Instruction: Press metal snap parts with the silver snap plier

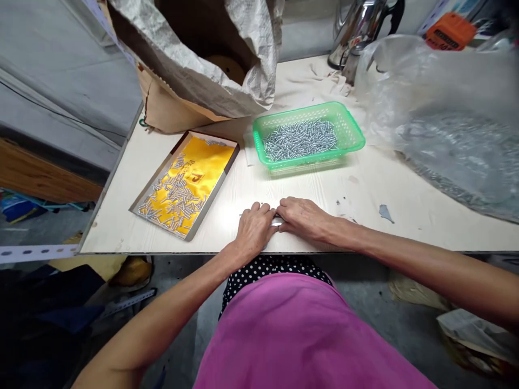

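Observation:
Close to the table's front edge, my left hand (255,226) and my right hand (302,217) meet with curled fingers. A small shiny metal piece (277,221) shows between them, gripped from both sides; its exact kind is mostly hidden by my fingers. Left of my hands lies a shallow tray (214,201) lined with yellow cloth, with many small silver metal pins (182,195) scattered on it. Beyond my hands stands a green plastic basket (351,134) holding a heap of similar silver pins (302,139).
An open woven sack (194,81) stands at the back left. On the right sits a clear plastic bag (450,146) full of small metal parts. A steel kettle (357,27) and an orange box (450,31) are at the back. The pale tabletop (405,189) ends just before my body.

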{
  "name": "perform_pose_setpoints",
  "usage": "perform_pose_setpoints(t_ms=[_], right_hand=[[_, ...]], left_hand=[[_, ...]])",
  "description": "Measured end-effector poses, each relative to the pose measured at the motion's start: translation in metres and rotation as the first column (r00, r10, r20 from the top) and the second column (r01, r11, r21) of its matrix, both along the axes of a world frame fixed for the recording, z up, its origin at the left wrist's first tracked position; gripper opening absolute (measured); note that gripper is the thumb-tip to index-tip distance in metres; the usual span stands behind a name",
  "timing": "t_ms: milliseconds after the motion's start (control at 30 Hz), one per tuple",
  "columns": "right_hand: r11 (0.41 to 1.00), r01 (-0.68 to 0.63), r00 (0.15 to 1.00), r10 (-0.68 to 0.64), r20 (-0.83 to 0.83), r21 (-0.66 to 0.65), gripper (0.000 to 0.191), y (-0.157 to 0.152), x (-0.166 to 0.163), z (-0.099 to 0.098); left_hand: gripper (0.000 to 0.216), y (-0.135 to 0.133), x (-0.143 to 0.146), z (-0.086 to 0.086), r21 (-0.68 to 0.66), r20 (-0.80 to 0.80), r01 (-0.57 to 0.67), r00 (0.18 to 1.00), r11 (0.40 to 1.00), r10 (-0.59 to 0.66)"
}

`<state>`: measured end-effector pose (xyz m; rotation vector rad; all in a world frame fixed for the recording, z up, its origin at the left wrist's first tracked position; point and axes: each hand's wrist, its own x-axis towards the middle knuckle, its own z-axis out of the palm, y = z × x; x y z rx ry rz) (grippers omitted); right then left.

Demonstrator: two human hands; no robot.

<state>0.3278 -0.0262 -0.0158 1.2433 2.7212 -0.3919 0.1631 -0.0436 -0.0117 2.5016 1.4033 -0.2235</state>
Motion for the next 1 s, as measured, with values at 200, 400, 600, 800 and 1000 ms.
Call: perform_pose_setpoints(t_ms=[200, 400, 600, 800, 1000], right_hand=[[1.000, 0.016, 1.000, -0.016, -0.020, 0.004, 0.019, -0.009, 0.004, -0.008], [0.994, 0.028, 0.992, -0.015, -0.125, 0.103, 0.052, -0.002, 0.012, -0.011], [0.988, 0.110, 0.931, -0.066, -0.360, 0.104, 0.051, -0.015, 0.026, -0.004], [0.994, 0.106, 0.930, -0.085, -0.357, 0.039, 0.029, -0.045, 0.009, -0.025], [0.972, 0.209, 0.896, -0.147, -0.419, 0.106, 0.017, -0.040, -0.004, -0.046]], left_hand=[[0.019, 0.002, 0.001, -0.001, -0.053, -0.003, 0.040, 0.999, 0.998, -0.040], [0.049, 0.001, -0.014, -0.007, 0.040, 0.169, -0.002, 0.986, 0.999, -0.005], [0.027, -0.019, -0.054, 0.001, 0.096, 0.337, -0.357, 0.890, 0.929, 0.307], [0.026, -0.023, -0.063, 0.000, -0.114, 0.058, -0.481, 0.870, 0.869, 0.489], [0.026, -0.009, -0.069, 0.000, -0.269, -0.069, -0.507, 0.858, 0.819, 0.509]])
